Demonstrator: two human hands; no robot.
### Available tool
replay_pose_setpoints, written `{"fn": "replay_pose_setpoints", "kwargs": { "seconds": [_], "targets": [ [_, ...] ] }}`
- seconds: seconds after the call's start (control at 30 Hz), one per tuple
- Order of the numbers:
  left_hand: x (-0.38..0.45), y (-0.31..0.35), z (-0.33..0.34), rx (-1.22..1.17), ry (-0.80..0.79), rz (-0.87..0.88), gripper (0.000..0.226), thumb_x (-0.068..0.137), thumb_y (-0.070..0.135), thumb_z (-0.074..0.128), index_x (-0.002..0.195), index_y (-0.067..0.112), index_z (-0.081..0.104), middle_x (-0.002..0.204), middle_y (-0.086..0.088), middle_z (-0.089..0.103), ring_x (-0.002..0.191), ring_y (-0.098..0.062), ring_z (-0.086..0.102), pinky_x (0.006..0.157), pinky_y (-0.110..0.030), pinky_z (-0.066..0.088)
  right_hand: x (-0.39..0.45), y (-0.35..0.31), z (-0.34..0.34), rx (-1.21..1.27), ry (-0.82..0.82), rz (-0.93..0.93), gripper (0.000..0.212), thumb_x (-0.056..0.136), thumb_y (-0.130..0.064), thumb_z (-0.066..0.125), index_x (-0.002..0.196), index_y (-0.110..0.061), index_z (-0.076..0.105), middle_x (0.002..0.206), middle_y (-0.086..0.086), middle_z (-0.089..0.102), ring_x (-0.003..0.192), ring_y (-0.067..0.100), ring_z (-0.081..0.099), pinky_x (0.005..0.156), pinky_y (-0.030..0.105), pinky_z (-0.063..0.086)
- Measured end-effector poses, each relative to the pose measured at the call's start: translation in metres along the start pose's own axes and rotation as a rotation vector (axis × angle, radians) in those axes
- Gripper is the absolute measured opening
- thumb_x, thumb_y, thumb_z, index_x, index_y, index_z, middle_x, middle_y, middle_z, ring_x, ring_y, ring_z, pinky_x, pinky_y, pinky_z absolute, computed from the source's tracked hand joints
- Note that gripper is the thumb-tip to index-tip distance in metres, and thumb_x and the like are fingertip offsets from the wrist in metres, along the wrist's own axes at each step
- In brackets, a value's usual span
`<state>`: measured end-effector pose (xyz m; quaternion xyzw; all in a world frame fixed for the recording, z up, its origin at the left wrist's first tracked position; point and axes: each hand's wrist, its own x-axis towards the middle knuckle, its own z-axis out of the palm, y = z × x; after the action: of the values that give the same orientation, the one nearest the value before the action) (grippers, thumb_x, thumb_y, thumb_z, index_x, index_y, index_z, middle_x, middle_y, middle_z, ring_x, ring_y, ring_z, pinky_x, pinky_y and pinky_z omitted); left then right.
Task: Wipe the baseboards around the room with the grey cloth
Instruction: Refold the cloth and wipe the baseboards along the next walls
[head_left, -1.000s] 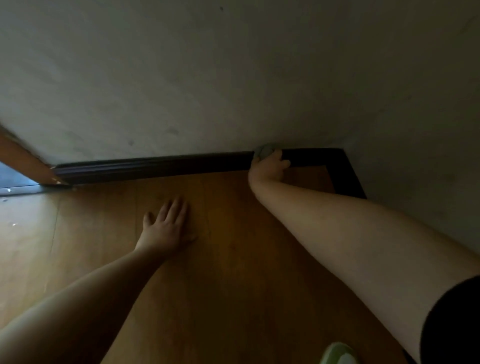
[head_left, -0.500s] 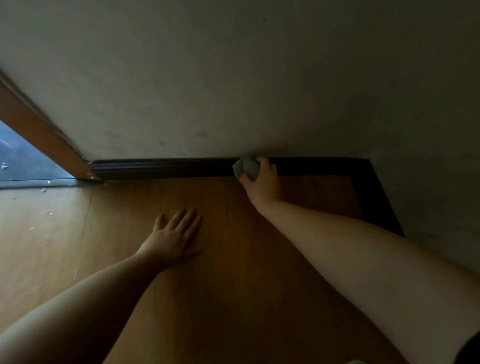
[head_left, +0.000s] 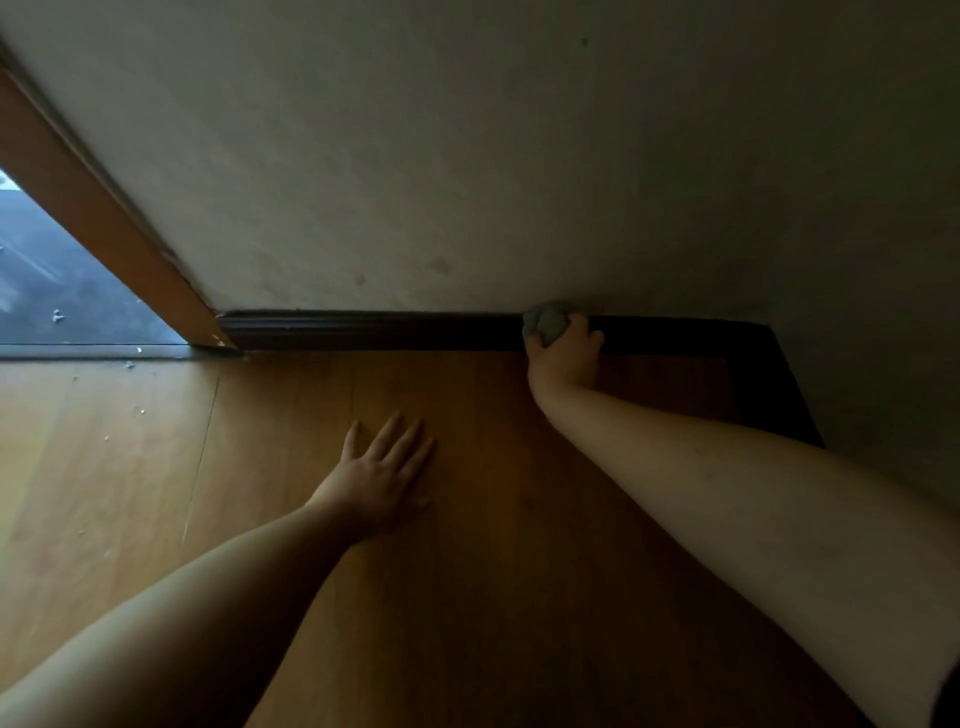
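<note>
Fingers of the right hand (head_left: 563, 353) are curled round a bunched grey cloth (head_left: 544, 323), holding it as a wad against the dark brown wooden baseboard (head_left: 374, 330) at the foot of the pale plaster wall (head_left: 467, 156). Cloth sits at the board's upper part, touching it, toward the right end of the run.

Left hand (head_left: 382, 470) lies flat on the orange-brown laminate floor (head_left: 493, 571), fingers straight and slightly spread, holding nothing; it looks like a prop for the body's weight.

Key relation: the baseboard's long axis runs left to right across the view, from the light wooden door frame (head_left: 104, 223) at left to the corner at right, where a second stretch of board (head_left: 779, 384) turns toward the camera along the side wall. The longer stretch lies to the left of the cloth; the corner is near on its right.

Judgement: a wipe must travel along this axis, not across it. The right hand alone is on the board; the left is well apart from it, nearer the camera.

Small pale flecks (head_left: 132, 361) lie on the floor by the door frame.
</note>
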<state>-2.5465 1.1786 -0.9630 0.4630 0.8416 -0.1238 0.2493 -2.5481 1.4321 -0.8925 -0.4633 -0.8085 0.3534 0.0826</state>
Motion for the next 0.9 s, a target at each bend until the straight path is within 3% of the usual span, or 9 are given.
{"fn": "replay_pose_setpoints", "kwargs": {
  "seconds": [0.13, 0.2, 0.33, 0.43, 0.67, 0.9],
  "targets": [
    [-0.020, -0.015, 0.011, -0.053, -0.004, -0.071, 0.106, 0.055, 0.080, -0.041, 0.146, 0.027, -0.032, 0.158, -0.003, -0.033, 0.141, -0.028, -0.034, 0.117, -0.065, -0.005, -0.008, -0.022, 0.024, 0.076, 0.022, 0.143, 0.048, 0.094, -0.033, 0.058, 0.135, -0.016, 0.039, 0.132, 0.014, 0.038, 0.106, 0.036, 0.054, 0.087, 0.043, 0.049],
    [-0.033, -0.027, 0.017, -0.101, 0.027, -0.166, 0.104, 0.059, 0.084, -0.033, 0.147, 0.030, -0.030, 0.156, -0.001, -0.033, 0.143, -0.027, -0.031, 0.118, -0.064, -0.004, -0.017, -0.028, 0.036, 0.064, 0.017, 0.144, 0.048, 0.094, -0.033, 0.058, 0.134, -0.016, 0.038, 0.132, 0.015, 0.037, 0.105, 0.037, 0.055, 0.084, 0.041, 0.048],
    [-0.053, -0.048, 0.026, -0.188, 0.066, -0.407, 0.090, 0.084, 0.081, 0.008, 0.152, 0.030, -0.023, 0.158, -0.003, -0.029, 0.149, -0.028, -0.023, 0.120, -0.061, -0.001, -0.034, -0.041, 0.058, 0.046, 0.004, 0.107, 0.047, 0.096, -0.032, 0.057, 0.134, -0.015, 0.036, 0.133, 0.014, 0.035, 0.100, 0.036, 0.057, 0.075, 0.040, 0.050],
    [-0.063, -0.053, 0.033, -0.256, 0.091, -0.512, 0.091, 0.089, 0.078, 0.019, 0.155, 0.027, -0.017, 0.162, -0.004, -0.024, 0.151, -0.028, -0.019, 0.121, -0.059, 0.005, -0.047, -0.055, 0.074, 0.073, -0.007, 0.119, 0.048, 0.095, -0.031, 0.057, 0.135, -0.014, 0.036, 0.133, 0.014, 0.036, 0.101, 0.035, 0.057, 0.074, 0.039, 0.049],
    [-0.090, -0.052, 0.056, -0.321, 0.090, -0.577, 0.097, 0.088, 0.078, 0.030, 0.158, 0.025, -0.012, 0.164, -0.002, -0.020, 0.153, -0.027, -0.015, 0.119, -0.059, 0.013, -0.066, -0.074, 0.098, 0.000, -0.029, 0.140, 0.054, 0.097, -0.035, 0.054, 0.140, -0.014, 0.029, 0.136, 0.017, 0.032, 0.108, 0.036, 0.054, 0.082, 0.042, 0.054],
    [-0.082, -0.053, 0.046, -0.330, 0.038, -0.571, 0.100, 0.088, 0.080, 0.030, 0.157, 0.023, -0.016, 0.164, -0.005, -0.023, 0.152, -0.027, -0.017, 0.119, -0.060, 0.012, -0.062, -0.054, 0.081, -0.032, -0.112, -0.037, 0.053, 0.095, -0.029, 0.059, 0.140, -0.017, 0.034, 0.137, 0.014, 0.033, 0.107, 0.035, 0.056, 0.082, 0.043, 0.055]
  ]
}}
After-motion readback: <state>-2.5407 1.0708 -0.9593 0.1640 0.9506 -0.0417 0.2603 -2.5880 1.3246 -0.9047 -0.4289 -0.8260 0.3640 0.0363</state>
